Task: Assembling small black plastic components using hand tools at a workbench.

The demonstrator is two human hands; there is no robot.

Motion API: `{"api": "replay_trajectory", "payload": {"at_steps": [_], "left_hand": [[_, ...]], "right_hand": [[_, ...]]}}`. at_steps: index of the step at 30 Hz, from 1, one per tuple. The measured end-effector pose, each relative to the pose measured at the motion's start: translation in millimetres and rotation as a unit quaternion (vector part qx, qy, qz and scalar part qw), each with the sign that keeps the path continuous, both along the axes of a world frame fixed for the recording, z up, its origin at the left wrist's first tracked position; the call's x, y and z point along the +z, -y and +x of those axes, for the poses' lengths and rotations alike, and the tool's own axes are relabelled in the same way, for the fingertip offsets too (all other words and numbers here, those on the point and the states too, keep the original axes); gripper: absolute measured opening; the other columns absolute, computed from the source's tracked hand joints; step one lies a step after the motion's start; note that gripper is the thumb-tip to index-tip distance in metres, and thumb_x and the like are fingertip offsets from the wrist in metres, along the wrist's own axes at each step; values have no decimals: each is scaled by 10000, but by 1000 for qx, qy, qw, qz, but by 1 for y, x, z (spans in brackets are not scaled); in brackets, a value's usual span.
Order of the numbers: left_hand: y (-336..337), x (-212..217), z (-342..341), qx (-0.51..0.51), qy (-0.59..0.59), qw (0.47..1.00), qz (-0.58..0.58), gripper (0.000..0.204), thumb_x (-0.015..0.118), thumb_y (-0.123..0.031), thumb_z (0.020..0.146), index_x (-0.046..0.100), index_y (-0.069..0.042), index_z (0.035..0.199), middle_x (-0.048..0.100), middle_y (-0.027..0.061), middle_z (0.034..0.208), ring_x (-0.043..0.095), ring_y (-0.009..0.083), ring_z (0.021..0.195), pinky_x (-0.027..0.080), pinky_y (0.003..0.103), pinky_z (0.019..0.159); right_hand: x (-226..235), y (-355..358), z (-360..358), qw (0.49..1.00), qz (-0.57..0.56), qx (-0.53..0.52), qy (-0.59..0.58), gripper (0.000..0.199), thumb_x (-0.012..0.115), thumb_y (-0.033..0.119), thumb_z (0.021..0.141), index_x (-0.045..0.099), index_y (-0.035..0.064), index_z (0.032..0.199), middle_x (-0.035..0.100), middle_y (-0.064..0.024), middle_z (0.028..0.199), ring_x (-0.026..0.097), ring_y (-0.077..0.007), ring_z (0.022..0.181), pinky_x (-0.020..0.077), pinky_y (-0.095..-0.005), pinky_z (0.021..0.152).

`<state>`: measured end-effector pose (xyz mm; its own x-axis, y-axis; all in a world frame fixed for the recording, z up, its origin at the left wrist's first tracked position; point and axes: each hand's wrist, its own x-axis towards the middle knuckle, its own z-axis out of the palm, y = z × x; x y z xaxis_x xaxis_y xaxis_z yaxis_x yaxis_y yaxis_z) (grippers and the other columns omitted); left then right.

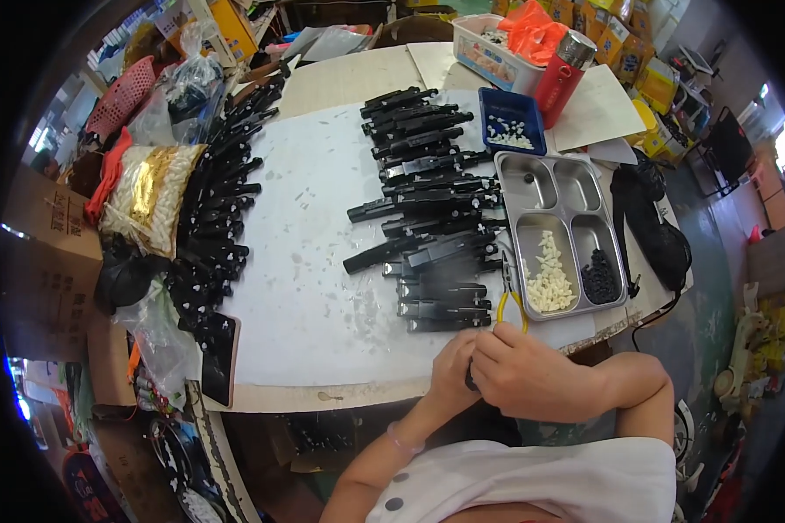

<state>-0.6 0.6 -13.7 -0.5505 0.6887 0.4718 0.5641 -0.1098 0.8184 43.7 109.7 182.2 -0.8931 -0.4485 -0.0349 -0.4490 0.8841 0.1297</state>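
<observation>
My left hand (453, 370) and my right hand (523, 370) meet at the table's near edge, both closed around a small black part (470, 380) that is mostly hidden between the fingers. Just beyond them lies a row of long black plastic pieces (432, 218) stacked side by side up the table. A steel compartment tray (556, 179) to the right holds small white parts (549, 277) and small black parts (599, 277). Yellow-handled pliers (510, 307) lie between the row and the tray, close to my right hand.
A second line of black pieces (214, 227) runs along the table's left side beside a bag of white parts (153, 196). A blue bin (511, 120), a red flask (563, 77) and a white basket (488, 48) stand at the back. A black bag (654, 227) lies right.
</observation>
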Motion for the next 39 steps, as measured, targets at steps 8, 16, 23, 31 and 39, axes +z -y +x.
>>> {"api": "replay_trajectory", "payload": {"at_steps": [8, 16, 23, 31, 39], "left_hand": [[-3, -1, 4, 27, 16, 995, 91, 498, 752, -83, 689, 453, -41, 1085, 605, 169, 1017, 628, 336, 818, 535, 372, 674], [4, 12, 1, -27, 130, 991, 32, 495, 748, -38, 678, 488, -49, 1099, 591, 174, 993, 624, 335, 836, 519, 365, 694], [2, 10, -2, 3, 84, 995, 57, 549, 756, -42, 647, 481, -60, 1122, 583, 171, 1015, 613, 335, 890, 507, 366, 758], [2, 11, 0, 10, 74, 997, 27, 610, 779, -40, 607, 470, -52, 1133, 576, 153, 1040, 611, 327, 913, 503, 367, 788], [3, 11, 1, 9, 88, 996, 31, 590, 761, -6, 619, 464, -48, 1127, 568, 152, 1033, 612, 323, 878, 504, 363, 762]], "right_hand": [[-3, 15, -1, 995, 38, -90, 18, 189, 612, 166, 635, 613, -2, 720, 559, -83, 712, 463, -211, 713, 360, -311, 649], [-26, -96, 24, 884, -211, -336, -248, 86, 673, 120, 730, 636, 60, 780, 592, -91, 739, 552, -277, 782, 441, -354, 672], [-119, -134, 27, 925, -163, -307, -155, 124, 682, 166, 769, 650, 56, 816, 617, -81, 777, 550, -290, 810, 426, -392, 782], [-108, -133, 26, 904, -249, -331, -104, 103, 677, 135, 768, 645, 67, 838, 613, -84, 806, 561, -274, 827, 432, -380, 769], [-47, -56, 43, 771, -530, -341, -89, 125, 686, 50, 761, 663, 13, 878, 635, -89, 811, 624, -242, 791, 478, -298, 712]]}}
